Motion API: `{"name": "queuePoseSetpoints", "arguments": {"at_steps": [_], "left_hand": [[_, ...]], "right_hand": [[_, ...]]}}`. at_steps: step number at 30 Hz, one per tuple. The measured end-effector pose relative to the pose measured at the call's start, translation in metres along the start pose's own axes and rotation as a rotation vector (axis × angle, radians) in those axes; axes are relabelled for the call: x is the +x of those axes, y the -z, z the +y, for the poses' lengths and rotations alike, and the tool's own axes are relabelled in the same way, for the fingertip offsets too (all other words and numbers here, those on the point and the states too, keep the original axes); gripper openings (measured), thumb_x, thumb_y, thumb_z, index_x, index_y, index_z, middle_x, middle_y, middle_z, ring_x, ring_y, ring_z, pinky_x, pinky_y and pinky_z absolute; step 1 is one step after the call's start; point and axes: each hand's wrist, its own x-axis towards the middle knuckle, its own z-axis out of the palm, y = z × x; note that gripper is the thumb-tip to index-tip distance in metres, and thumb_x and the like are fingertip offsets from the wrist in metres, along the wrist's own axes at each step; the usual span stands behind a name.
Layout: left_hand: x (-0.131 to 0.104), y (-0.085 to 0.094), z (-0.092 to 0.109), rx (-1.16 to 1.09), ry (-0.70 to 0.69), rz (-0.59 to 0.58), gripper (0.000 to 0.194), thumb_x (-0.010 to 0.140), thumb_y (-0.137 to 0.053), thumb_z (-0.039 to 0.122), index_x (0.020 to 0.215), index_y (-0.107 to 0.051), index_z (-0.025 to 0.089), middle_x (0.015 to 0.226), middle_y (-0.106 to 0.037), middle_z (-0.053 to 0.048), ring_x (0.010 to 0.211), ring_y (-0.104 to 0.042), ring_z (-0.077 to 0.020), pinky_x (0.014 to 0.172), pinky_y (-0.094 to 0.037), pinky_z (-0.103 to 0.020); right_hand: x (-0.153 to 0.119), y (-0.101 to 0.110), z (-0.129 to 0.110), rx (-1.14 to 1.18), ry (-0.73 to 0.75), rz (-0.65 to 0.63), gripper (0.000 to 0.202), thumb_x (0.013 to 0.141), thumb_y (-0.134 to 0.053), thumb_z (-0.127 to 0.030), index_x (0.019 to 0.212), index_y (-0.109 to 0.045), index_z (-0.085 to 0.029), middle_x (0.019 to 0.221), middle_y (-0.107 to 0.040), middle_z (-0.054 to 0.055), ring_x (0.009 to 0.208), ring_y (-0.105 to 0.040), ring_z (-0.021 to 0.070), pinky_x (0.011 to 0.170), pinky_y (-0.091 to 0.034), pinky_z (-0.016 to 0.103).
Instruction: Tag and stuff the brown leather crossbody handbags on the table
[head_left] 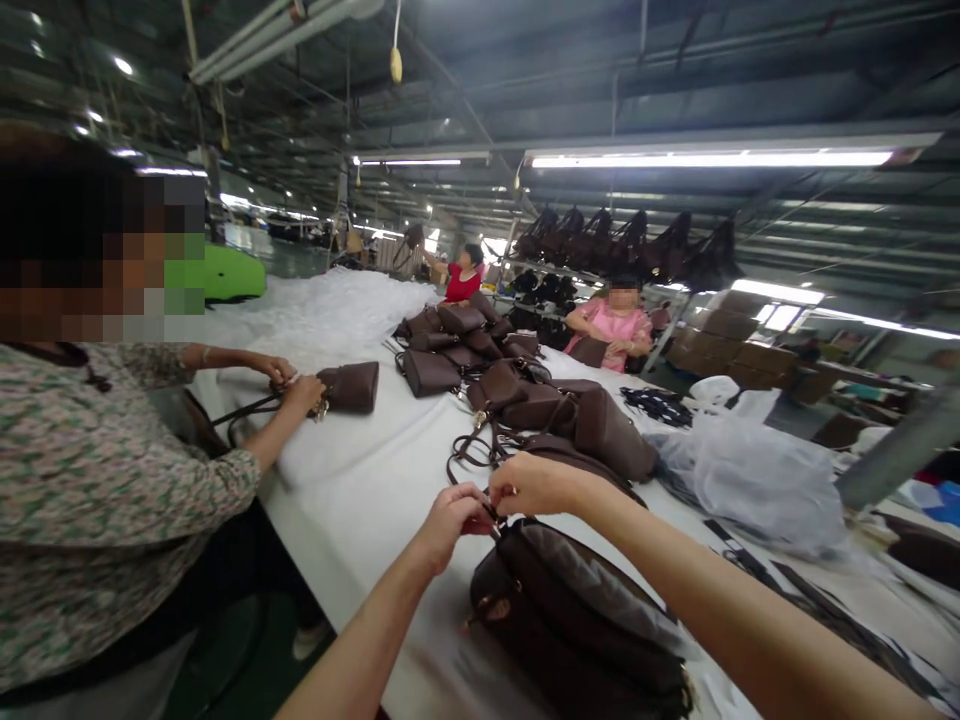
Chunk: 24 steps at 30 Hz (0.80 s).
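1. A brown bag (577,620) is seen lying on its side at the near edge of the white surface (360,500), just below both hands.
2. The left hand (450,520) is closed in a pinch at the bag's top end; the right hand (536,483) is likewise pinched there, and the two hands are touching. What small part is pinched cannot be told.
3. The surface is long, covered in white sheeting, and runs away into a large hall lit by tube lamps (712,158) under a dark roof.
4. A heap of bags (525,400) is piled just beyond the hands, straps trailing toward them.
5. On the left, a co-worker in a patterned top (97,500) is seated, with both hands on a small bag (349,387).
6. Clear plastic wrap (757,480) is bunched to the right of the heap.
7. Farther off, a person in pink (611,335) and a person in red (463,280) are seen, with more bags hung on a rack (622,240) behind them.
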Motion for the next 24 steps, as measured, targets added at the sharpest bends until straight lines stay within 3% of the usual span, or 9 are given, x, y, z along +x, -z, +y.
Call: {"name": "queuePoseSetpoints", "arguments": {"at_steps": [9, 14, 20, 24], "left_hand": [[0.002, 0.014, 0.009, -0.038, -0.046, 0.089, 0.008, 0.059, -0.055, 0.021, 0.062, -0.059, 0.016, 0.054, -0.06, 0.0, 0.053, -0.053, -0.011, 0.057, -0.043, -0.024], [0.001, 0.013, 0.013, -0.058, -0.047, 0.056, 0.009, 0.059, -0.057, 0.024, 0.062, -0.058, 0.016, 0.053, -0.06, 0.001, 0.049, -0.051, -0.0103, 0.055, -0.041, -0.024], [0.0, 0.014, 0.013, -0.116, -0.03, 0.023, 0.015, 0.064, -0.065, 0.028, 0.067, -0.058, 0.015, 0.057, -0.059, 0.001, 0.053, -0.053, -0.0099, 0.059, -0.043, -0.024], [0.0, 0.009, 0.0, -0.204, -0.126, 0.046, 0.021, 0.061, -0.073, 0.023, 0.074, -0.057, 0.016, 0.068, -0.06, 0.002, 0.065, -0.058, -0.012, 0.066, -0.046, -0.026]], "right_hand": [[0.015, -0.022, -0.001, 0.274, -0.058, 0.038, 0.016, 0.066, -0.057, -0.012, 0.068, -0.073, -0.015, 0.05, -0.055, -0.005, 0.053, -0.051, 0.0094, 0.05, -0.033, 0.018], [0.007, -0.02, -0.006, 0.457, -0.112, 0.001, 0.018, 0.071, -0.053, -0.013, 0.07, -0.071, -0.013, 0.05, -0.054, -0.005, 0.051, -0.053, 0.0089, 0.05, -0.04, 0.017], [0.007, -0.019, -0.005, 0.569, -0.181, 0.054, 0.008, 0.069, -0.06, -0.016, 0.065, -0.067, -0.014, 0.052, -0.056, -0.006, 0.053, -0.056, 0.0093, 0.052, -0.043, 0.017], [0.009, -0.027, 0.003, 0.594, -0.129, 0.085, 0.012, 0.07, -0.058, -0.018, 0.061, -0.065, -0.014, 0.05, -0.055, -0.005, 0.052, -0.055, 0.0102, 0.05, -0.042, 0.018]]}}
